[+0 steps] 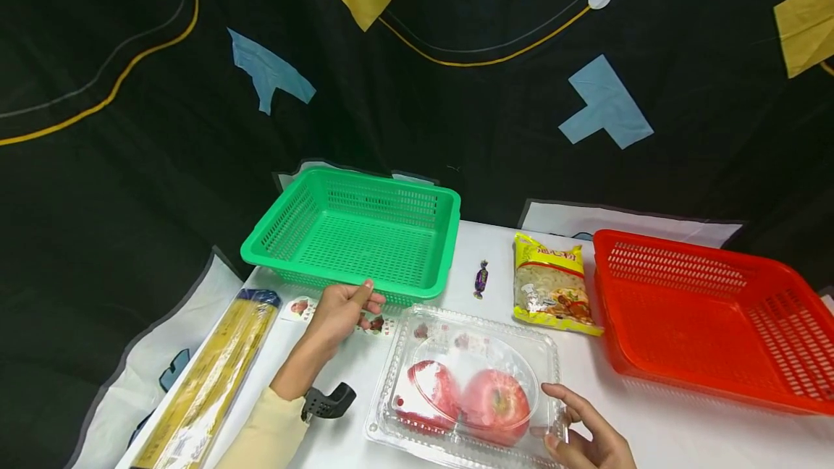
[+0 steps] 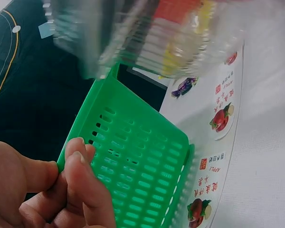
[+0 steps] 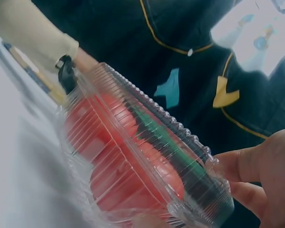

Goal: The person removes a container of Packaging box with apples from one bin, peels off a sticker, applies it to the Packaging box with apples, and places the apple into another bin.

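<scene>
At the front rim of the green plastic basket [image 1: 365, 252], my left hand [image 1: 342, 310] pinches the edge between thumb and fingers. The left wrist view shows this hand [image 2: 71, 190] on the rim and the basket's slotted side wall [image 2: 137, 156]. My right hand [image 1: 586, 429] holds the right side of a clear plastic clamshell box [image 1: 547, 353]. Inside the box lie two red apples [image 1: 496, 404]. From the right wrist view, the box [image 3: 199, 190] looks tilted, with the right hand's fingers [image 3: 237, 164] at its edge.
A red plastic basket [image 1: 691, 317] stands on the right. Beside it lies a yellow food packet [image 1: 550, 284], then a small purple wrapped candy [image 1: 481, 279]. A long yellow pack [image 1: 215, 375] lies along the left table edge. Apple stickers [image 2: 221, 118] lie before the green basket.
</scene>
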### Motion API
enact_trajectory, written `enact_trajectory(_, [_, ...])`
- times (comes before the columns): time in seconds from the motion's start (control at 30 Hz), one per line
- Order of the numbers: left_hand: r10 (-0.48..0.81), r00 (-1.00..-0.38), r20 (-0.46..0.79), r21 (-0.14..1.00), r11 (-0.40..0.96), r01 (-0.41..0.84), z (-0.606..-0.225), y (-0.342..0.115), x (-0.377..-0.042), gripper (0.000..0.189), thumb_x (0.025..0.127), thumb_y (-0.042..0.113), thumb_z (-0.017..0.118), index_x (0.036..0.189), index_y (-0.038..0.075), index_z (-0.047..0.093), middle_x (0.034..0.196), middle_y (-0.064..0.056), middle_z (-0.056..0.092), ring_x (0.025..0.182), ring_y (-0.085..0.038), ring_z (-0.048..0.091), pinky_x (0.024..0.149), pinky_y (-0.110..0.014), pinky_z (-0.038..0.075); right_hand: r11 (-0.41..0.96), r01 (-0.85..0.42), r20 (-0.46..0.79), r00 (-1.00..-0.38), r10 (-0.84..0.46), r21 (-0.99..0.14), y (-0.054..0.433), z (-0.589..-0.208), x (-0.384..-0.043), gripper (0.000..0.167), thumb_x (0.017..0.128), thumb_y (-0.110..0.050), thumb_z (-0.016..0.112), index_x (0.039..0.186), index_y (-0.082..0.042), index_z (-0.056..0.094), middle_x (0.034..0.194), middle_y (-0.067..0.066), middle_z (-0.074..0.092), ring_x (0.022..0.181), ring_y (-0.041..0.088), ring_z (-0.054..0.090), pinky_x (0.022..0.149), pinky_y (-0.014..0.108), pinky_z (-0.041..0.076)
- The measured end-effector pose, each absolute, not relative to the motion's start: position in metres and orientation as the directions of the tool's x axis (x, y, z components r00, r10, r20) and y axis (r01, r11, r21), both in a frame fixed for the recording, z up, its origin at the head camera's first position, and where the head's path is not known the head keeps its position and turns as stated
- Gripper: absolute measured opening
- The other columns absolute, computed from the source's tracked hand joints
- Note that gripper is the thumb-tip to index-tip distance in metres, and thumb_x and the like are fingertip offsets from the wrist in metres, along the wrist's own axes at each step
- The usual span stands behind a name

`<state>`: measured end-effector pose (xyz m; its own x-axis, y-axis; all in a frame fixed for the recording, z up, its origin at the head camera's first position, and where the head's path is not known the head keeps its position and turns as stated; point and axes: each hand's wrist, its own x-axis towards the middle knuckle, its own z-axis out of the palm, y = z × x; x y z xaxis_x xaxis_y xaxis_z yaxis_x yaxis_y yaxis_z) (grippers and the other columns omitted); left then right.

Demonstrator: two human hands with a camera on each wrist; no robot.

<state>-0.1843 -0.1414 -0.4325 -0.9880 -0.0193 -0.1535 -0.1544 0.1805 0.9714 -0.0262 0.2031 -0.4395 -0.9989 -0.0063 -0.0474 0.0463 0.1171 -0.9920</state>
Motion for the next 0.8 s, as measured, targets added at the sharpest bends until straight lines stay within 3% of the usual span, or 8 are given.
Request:
enact_trajectory(0.17, [-0.014, -0.988, -0.154, 0.972, 0.177, -0.154, -0.432, -0.142, -0.184, 0.042, 0.105, 0.028, 0.050, 0.100, -0.008, 0.072, 0.076, -0.006, 0.065, 0.056, -0.018, 0.057, 0.056, -0.032, 0.047, 0.102, 0.042, -0.044, -0.999, -0.013, -0.994, 0.206, -0.452, -0.024, 0.049, 0.088, 0.009, 0.063, 0.134, -0.003, 0.054, 0.096, 0.015, 0.034, 0.061, 0.014, 0.057, 0.043, 0.030, 0.049])
enact_trajectory(0.3, [-0.016, -0.988, -0.153, 0.973, 0.174, -0.153, -0.431, -0.141, -0.184, 0.041, 0.104, 0.028, 0.051, 0.100, -0.007, 0.072, 0.076, -0.006, 0.065, 0.055, -0.016, 0.056, 0.056, -0.031, 0.047, 0.083, 0.032, -0.035, -0.999, -0.036, -0.996, 0.209, -0.460, -0.025, 0.048, 0.087, 0.010, 0.063, 0.133, -0.001, 0.054, 0.095, 0.016, 0.035, 0.067, 0.017, 0.060, 0.046, 0.030, 0.051])
enact_trajectory(0.6, [-0.019, -0.986, -0.166, 0.971, 0.172, -0.166, -0.432, -0.141, -0.185, 0.042, 0.104, 0.029, 0.051, 0.101, -0.006, 0.073, 0.075, -0.005, 0.065, 0.055, -0.017, 0.055, 0.057, -0.032, 0.047, -0.003, 0.141, -0.140, -0.987, -0.084, -0.990, 0.211, -0.474, -0.026, 0.051, 0.089, 0.005, 0.063, 0.137, -0.002, 0.050, 0.104, 0.017, 0.028, 0.080, 0.017, 0.062, 0.052, 0.036, 0.055])
enact_trajectory(0.8, [-0.023, -0.988, -0.152, 0.972, 0.180, -0.153, -0.432, -0.142, -0.185, 0.043, 0.104, 0.029, 0.050, 0.100, -0.007, 0.073, 0.075, -0.005, 0.065, 0.054, -0.017, 0.055, 0.056, -0.031, 0.046, 0.006, 0.143, -0.143, -0.987, -0.074, -0.990, 0.208, -0.477, -0.027, 0.050, 0.088, 0.006, 0.063, 0.136, -0.003, 0.051, 0.104, 0.017, 0.027, 0.081, 0.017, 0.061, 0.052, 0.035, 0.054])
